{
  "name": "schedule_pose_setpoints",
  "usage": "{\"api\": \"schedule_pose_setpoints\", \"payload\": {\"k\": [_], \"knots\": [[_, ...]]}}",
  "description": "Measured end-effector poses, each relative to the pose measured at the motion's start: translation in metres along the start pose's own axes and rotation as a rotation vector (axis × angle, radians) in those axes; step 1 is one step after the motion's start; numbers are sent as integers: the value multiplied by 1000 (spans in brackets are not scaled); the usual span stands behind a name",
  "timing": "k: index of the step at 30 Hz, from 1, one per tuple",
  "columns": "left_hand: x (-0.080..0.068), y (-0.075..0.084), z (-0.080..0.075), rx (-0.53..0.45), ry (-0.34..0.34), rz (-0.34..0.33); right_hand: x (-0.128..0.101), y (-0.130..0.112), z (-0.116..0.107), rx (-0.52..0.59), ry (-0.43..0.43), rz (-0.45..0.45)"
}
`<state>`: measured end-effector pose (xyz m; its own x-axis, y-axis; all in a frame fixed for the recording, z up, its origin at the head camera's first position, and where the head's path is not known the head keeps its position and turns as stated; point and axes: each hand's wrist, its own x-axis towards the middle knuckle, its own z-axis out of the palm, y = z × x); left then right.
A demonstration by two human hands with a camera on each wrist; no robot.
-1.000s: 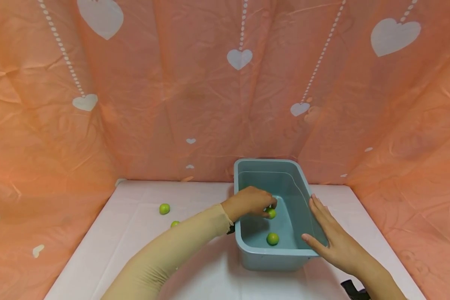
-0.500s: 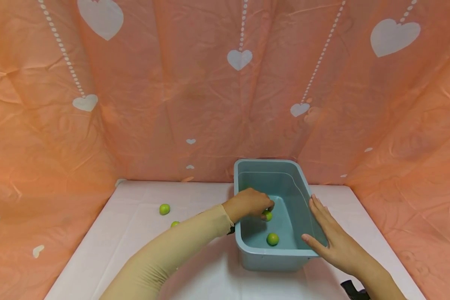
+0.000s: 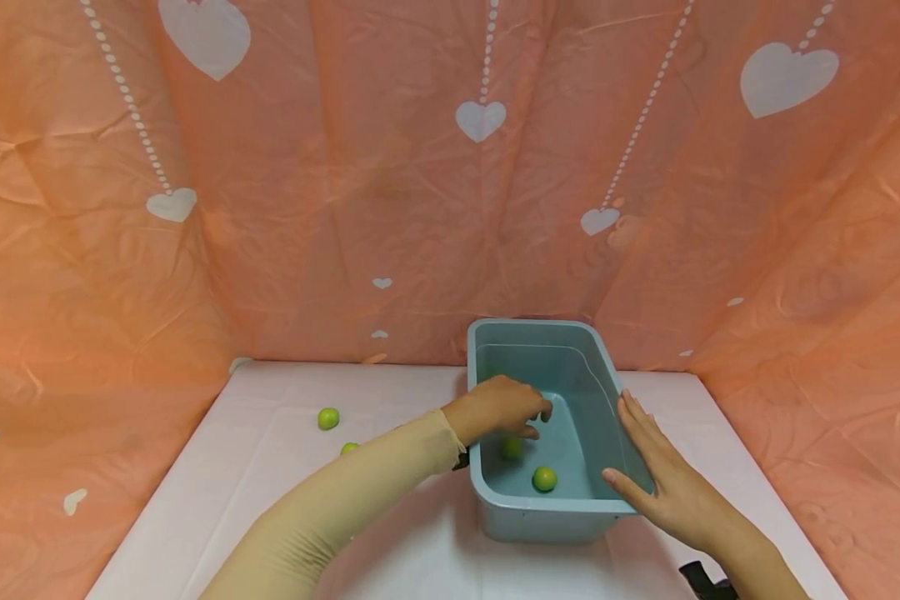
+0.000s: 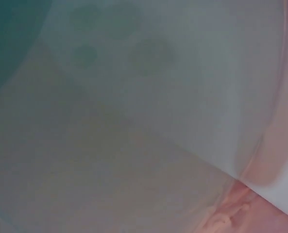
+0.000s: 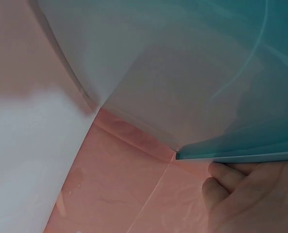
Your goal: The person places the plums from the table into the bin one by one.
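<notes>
Place: a makeshift booth, not a lived-in room.
Backdrop: a creased orange cloth [image 3: 345, 208] with white hearts and dotted strings filled the upper frame and both sides.
Surface: a white table [image 3: 270, 417] lay across the lower frame, walled in by the cloth.

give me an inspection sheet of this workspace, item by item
surface: white table, bare patches visible.
job's things: blue-grey plastic tub with two green fruits inside, one near the middle, one under the left hand; two more green fruits on the table, one at far left, one partly hidden by the sleeve.
clutter: nothing seen.
hands: left hand inside the tub, fingers loosely curled, holding nothing; right hand flat against the tub's right wall.
cables: nothing seen.
surroundings: orange cloth backdrop with white hearts.
</notes>
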<state>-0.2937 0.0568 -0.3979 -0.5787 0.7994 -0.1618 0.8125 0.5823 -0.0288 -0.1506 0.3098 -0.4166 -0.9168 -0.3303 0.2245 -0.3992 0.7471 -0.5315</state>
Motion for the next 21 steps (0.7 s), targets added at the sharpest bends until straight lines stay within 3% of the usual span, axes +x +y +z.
{"api": "schedule_pose_setpoints", "payload": {"k": [10,21], "knots": [[-4,-3,-7,-89,113,56,0,0,-2,-1,-3,-5],[-21,-9,-18,-171,196,37,1,0,-3,-6,-1,-12]]}}
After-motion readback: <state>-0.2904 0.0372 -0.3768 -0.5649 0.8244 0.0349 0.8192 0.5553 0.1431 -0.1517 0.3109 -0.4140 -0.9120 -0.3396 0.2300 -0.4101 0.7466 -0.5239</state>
